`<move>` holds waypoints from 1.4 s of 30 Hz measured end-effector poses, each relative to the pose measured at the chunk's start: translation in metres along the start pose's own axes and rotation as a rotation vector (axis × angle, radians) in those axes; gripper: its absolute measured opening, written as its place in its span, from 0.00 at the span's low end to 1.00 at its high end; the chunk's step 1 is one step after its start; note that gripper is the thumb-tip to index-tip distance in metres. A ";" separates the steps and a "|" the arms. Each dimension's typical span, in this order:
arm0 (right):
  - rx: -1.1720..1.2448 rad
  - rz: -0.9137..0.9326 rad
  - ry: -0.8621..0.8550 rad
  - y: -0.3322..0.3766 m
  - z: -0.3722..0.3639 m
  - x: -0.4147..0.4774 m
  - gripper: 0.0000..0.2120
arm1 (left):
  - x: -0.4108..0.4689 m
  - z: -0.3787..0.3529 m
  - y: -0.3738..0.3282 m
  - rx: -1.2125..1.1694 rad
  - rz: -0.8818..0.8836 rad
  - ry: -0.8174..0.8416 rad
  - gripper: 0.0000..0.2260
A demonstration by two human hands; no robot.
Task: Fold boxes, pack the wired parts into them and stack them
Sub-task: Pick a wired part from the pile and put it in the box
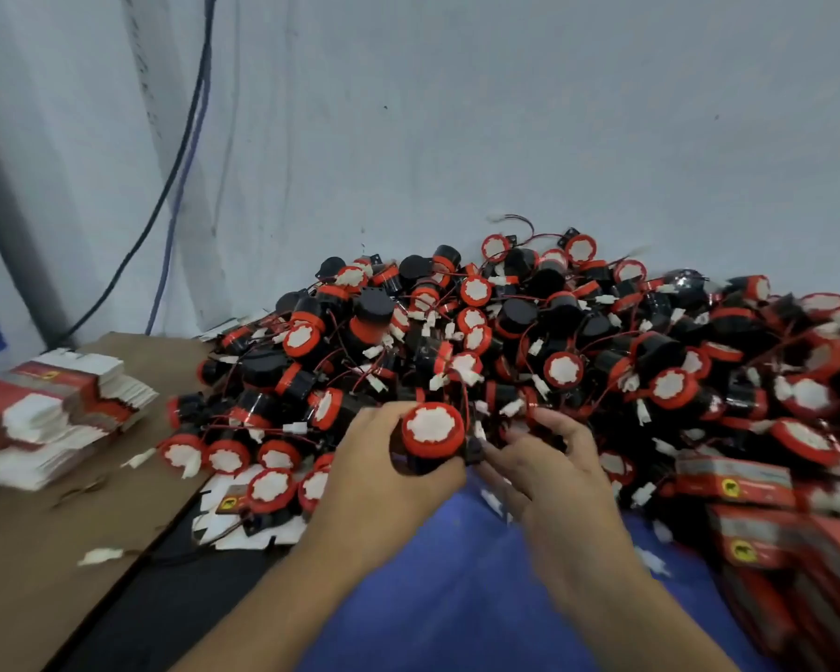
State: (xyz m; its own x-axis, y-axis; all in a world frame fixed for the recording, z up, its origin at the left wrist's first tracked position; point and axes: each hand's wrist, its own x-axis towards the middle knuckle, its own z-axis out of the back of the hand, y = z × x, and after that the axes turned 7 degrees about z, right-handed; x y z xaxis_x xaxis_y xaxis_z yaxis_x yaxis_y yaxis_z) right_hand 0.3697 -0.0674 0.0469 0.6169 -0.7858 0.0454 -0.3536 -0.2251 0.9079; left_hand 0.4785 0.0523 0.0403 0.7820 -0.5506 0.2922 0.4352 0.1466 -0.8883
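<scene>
Picking a part: left hand (384,470) grips a red-capped wired part (430,434) below the twelve o'clock pile (529,332); right hand (554,470) curls beside it, grip unclear. Next likely needs a flat box (59,409), nine o'clock.

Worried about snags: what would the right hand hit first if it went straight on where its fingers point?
Likely the black tab of the part in the left hand; depth is unclear.
</scene>
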 end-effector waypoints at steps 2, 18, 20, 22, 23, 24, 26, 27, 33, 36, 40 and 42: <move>0.025 -0.178 0.027 0.021 0.015 -0.036 0.19 | -0.044 0.016 -0.023 -0.037 0.055 0.100 0.21; -0.430 0.123 0.155 0.092 0.091 -0.270 0.08 | -0.287 0.044 -0.107 0.330 -0.052 0.280 0.16; -0.601 0.164 0.144 0.082 0.093 -0.276 0.06 | -0.294 0.032 -0.098 0.489 -0.112 0.223 0.11; -0.762 0.173 0.152 0.072 0.095 -0.279 0.04 | -0.300 0.022 -0.088 0.704 -0.185 0.185 0.11; -0.845 0.186 0.163 0.067 0.095 -0.280 0.05 | -0.302 0.017 -0.082 0.768 -0.193 0.186 0.13; -0.934 0.212 0.182 0.064 0.096 -0.280 0.07 | -0.305 0.013 -0.076 0.809 -0.190 0.196 0.15; -1.083 0.257 0.217 0.058 0.097 -0.280 0.12 | -0.308 0.005 -0.066 0.859 -0.194 0.213 0.16; -1.125 0.255 0.222 0.057 0.098 -0.278 0.13 | -0.309 0.003 -0.062 0.875 -0.204 0.216 0.17; -1.247 0.205 0.224 0.060 0.097 -0.271 0.08 | -0.321 -0.004 -0.048 1.014 -0.218 0.224 0.21; -1.296 0.234 0.249 0.061 0.090 -0.272 0.08 | -0.330 -0.007 -0.047 1.109 -0.217 0.210 0.17; -1.345 0.256 0.290 0.058 0.078 -0.273 0.03 | -0.335 -0.016 -0.049 1.194 -0.171 0.225 0.20; -1.402 0.268 0.313 0.055 0.070 -0.274 0.03 | -0.336 -0.024 -0.049 1.251 -0.130 0.256 0.24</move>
State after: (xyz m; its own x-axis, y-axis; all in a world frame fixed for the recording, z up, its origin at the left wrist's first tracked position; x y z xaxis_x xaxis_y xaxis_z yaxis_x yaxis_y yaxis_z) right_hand 0.1323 0.0949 0.0548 0.8332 -0.5172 0.1954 0.3679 0.7825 0.5024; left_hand 0.1836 0.2107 -0.0233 0.6557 -0.7397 0.1515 0.7310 0.6722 0.1180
